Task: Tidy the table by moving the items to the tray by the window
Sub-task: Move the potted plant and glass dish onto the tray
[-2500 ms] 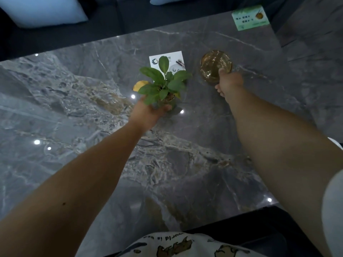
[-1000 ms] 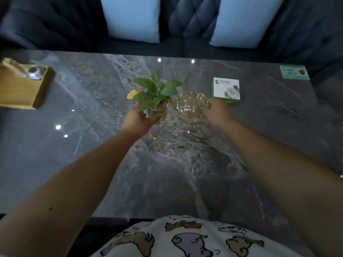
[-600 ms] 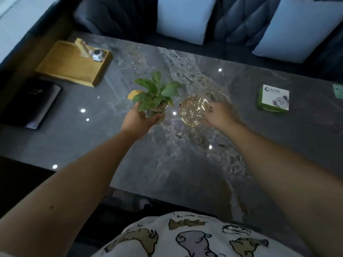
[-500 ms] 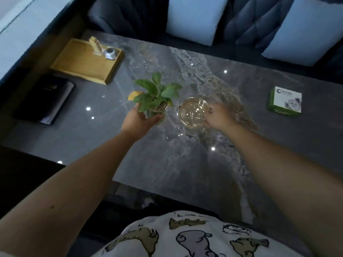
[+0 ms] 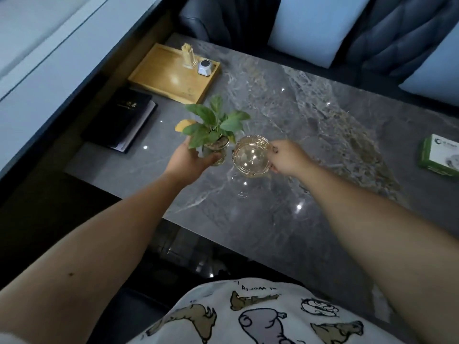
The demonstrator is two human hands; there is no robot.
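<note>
My left hand (image 5: 190, 158) grips a small glass pot with a green leafy plant (image 5: 215, 127), held above the grey marble table (image 5: 310, 125). Beside it, my right hand (image 5: 288, 157) holds an amber glass bowl (image 5: 251, 155) by its right rim; the bowl looks empty. Both items hang in the air close together, nearly touching. The wooden tray (image 5: 169, 75) lies at the table's far left corner by the window ledge, ahead and left of the plant. A toothpick holder (image 5: 188, 56) and a small white device (image 5: 205, 67) stand at the tray's far side.
A black notebook (image 5: 121, 119) lies on the table's left edge, near the tray. A green and white box (image 5: 439, 155) sits at the right. A dark sofa with pale cushions (image 5: 310, 28) runs behind the table.
Both hands lifted the plant and the bowl off the table and carried them leftward together. The view swung left, bringing the tray and notebook into sight and closer.
</note>
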